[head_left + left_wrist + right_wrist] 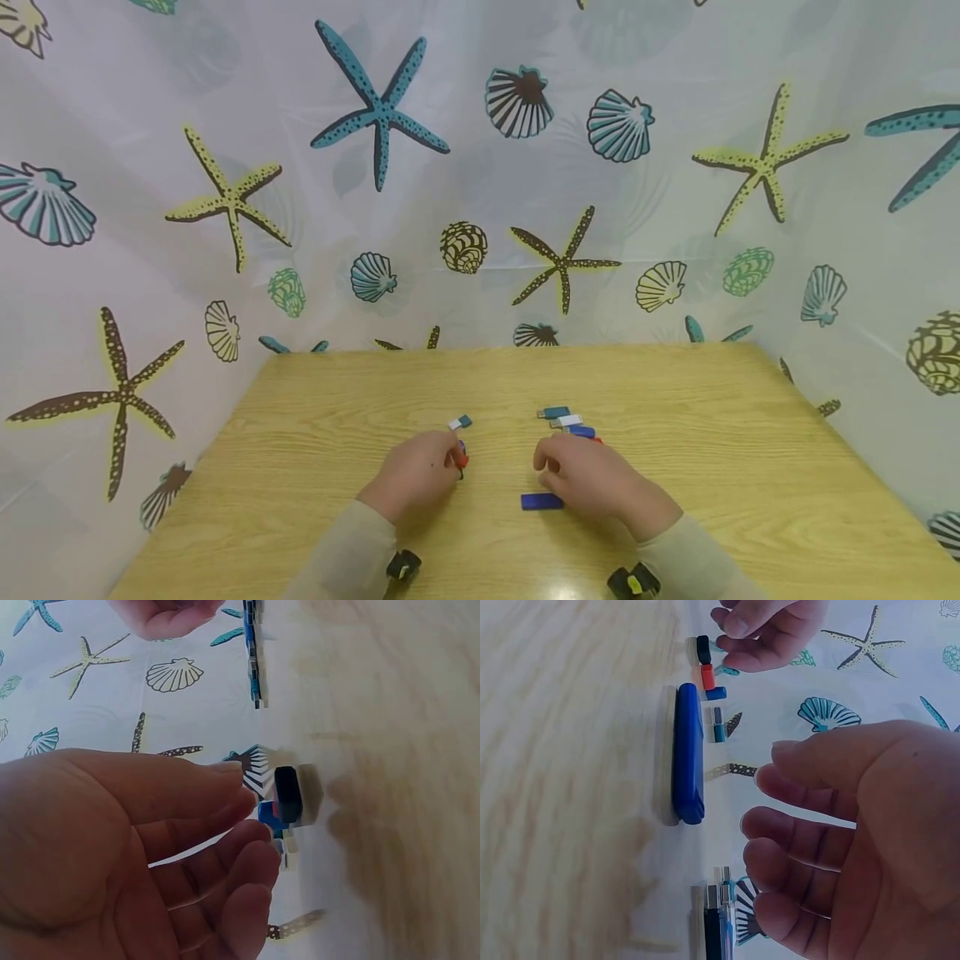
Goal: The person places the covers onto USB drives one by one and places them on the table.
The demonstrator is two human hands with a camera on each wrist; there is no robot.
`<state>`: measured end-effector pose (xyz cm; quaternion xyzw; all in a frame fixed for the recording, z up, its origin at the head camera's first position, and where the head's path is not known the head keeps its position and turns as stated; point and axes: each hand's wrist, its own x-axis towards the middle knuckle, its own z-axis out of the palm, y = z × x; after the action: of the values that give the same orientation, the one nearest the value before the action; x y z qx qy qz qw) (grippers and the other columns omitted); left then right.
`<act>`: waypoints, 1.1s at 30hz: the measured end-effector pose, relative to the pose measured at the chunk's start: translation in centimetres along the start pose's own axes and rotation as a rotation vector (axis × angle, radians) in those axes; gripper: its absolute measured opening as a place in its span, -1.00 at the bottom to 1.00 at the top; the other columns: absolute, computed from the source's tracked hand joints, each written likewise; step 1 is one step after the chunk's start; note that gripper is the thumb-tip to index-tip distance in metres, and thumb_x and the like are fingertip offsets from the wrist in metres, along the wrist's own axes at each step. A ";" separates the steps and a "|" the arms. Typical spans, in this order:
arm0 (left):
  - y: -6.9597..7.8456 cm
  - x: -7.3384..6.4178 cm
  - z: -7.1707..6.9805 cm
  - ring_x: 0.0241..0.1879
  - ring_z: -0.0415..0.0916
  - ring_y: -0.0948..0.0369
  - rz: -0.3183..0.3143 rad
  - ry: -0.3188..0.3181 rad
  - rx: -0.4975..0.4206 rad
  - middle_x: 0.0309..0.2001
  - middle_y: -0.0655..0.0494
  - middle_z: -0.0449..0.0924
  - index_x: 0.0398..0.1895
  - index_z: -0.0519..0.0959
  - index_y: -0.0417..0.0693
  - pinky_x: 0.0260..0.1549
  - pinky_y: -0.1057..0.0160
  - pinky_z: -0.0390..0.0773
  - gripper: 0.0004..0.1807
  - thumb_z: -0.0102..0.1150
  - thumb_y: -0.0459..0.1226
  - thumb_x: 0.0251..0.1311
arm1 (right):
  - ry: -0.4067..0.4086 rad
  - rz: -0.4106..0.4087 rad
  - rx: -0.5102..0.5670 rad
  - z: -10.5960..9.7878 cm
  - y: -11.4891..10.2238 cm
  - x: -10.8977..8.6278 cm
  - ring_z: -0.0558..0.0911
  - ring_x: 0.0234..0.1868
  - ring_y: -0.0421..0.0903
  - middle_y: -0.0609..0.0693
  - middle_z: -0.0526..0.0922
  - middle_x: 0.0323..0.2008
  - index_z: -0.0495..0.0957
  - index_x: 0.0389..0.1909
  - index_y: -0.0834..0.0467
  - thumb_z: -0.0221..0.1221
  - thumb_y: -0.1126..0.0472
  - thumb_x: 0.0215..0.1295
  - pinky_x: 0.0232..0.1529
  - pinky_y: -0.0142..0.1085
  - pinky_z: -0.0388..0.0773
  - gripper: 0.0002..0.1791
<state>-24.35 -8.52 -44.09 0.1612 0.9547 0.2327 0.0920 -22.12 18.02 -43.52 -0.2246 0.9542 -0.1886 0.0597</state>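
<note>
In the head view my left hand (420,468) hovers by a short row of small caps: a red cap (463,459), a blue cap partly hidden by the fingers, and a black cap (287,794). Its fingers are loosely bent, and nothing shows between them in the left wrist view. Just left of my right hand (592,477) lies a dark blue USB stick (542,501), long and flat in the right wrist view. The right fingertips (761,825) stand apart from that stick, loosely curved, holding nothing.
Beyond the right hand several USB sticks lie in a slanted row: teal (553,412), white (567,421), blue (580,431) and a red one mostly hidden. White and teal pieces (460,422) lie past the left hand. A patterned curtain (480,183) surrounds the wooden table (360,383).
</note>
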 end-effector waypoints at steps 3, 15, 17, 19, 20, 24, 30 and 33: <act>-0.1 0.2 0.3 -0.35 0.47 0.22 -0.007 -0.011 0.016 -0.29 0.25 0.59 -0.20 0.66 0.05 -0.30 0.12 0.51 -0.91 0.29 -0.29 0.26 | 0.006 0.003 -0.004 -0.1 0.1 0.0 0.47 -0.32 -0.21 -0.23 0.49 -0.32 0.60 -0.15 -0.01 0.22 0.12 0.43 -0.26 -0.19 0.47 -0.93; -0.3 0.2 0.9 -0.31 0.50 0.22 -0.017 -0.034 0.081 -0.29 0.22 0.61 -0.39 0.59 0.08 -0.21 0.05 0.54 -0.89 0.36 -0.24 0.21 | 0.021 0.003 0.004 -0.1 0.2 -0.1 0.46 -0.34 -0.21 -0.24 0.46 -0.32 0.59 -0.16 -0.01 0.20 0.14 0.44 -0.30 -0.20 0.45 -0.95; -0.2 0.1 0.9 -0.34 0.48 0.22 -0.015 -0.038 0.086 -0.32 0.23 0.59 -0.40 0.58 0.07 -0.23 0.06 0.53 -0.88 0.36 -0.25 0.22 | 0.020 0.005 0.003 -0.1 0.3 0.0 0.46 -0.34 -0.20 -0.24 0.47 -0.32 0.58 -0.16 -0.01 0.20 0.14 0.44 -0.29 -0.20 0.45 -0.95; -0.1 0.1 0.9 -0.36 0.45 0.23 -0.014 -0.044 0.092 -0.34 0.24 0.57 -0.42 0.57 0.07 -0.25 0.08 0.52 -0.87 0.35 -0.25 0.21 | 0.018 0.009 0.006 -0.1 0.3 0.0 0.46 -0.34 -0.21 -0.24 0.47 -0.31 0.58 -0.16 -0.02 0.21 0.13 0.44 -0.29 -0.20 0.46 -0.95; -0.1 0.0 0.8 -0.38 0.44 0.23 -0.014 -0.047 0.091 -0.35 0.25 0.56 -0.42 0.55 0.08 -0.26 0.08 0.51 -0.86 0.36 -0.25 0.21 | 0.018 0.011 0.007 -0.1 0.3 0.0 0.47 -0.33 -0.21 -0.23 0.48 -0.31 0.58 -0.16 -0.02 0.21 0.13 0.44 -0.28 -0.20 0.46 -0.95; 0.1 -0.2 0.8 -0.42 0.41 0.22 -0.004 -0.052 0.084 -0.41 0.25 0.50 -0.45 0.50 0.08 -0.33 0.11 0.46 -0.80 0.38 -0.25 0.21 | 0.019 0.015 0.020 -0.2 0.3 -0.1 0.47 -0.32 -0.20 -0.23 0.49 -0.30 0.59 -0.16 0.00 0.23 0.14 0.43 -0.26 -0.18 0.48 -0.94; 0.2 -0.2 0.9 -0.44 0.40 0.24 0.020 -0.010 0.065 -0.41 0.25 0.51 -0.37 0.52 0.07 -0.37 0.15 0.45 -0.85 0.33 -0.21 0.27 | 0.027 0.009 0.028 -0.3 0.4 0.0 0.48 -0.33 -0.21 -0.22 0.51 -0.31 0.60 -0.17 0.01 0.23 0.15 0.42 -0.25 -0.18 0.49 -0.94; 0.3 -0.2 0.8 -0.44 0.42 0.25 0.046 0.032 0.021 -0.41 0.27 0.52 -0.26 0.54 0.09 -0.38 0.16 0.47 -0.92 0.27 -0.20 0.32 | 0.039 0.007 0.025 -0.3 0.5 0.1 0.48 -0.33 -0.21 -0.23 0.51 -0.31 0.60 -0.17 0.01 0.23 0.16 0.41 -0.25 -0.18 0.49 -0.95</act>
<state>-23.94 -8.01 -44.63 0.1803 0.9545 0.2272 0.0699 -22.47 18.53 -43.40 -0.2168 0.9535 -0.2046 0.0446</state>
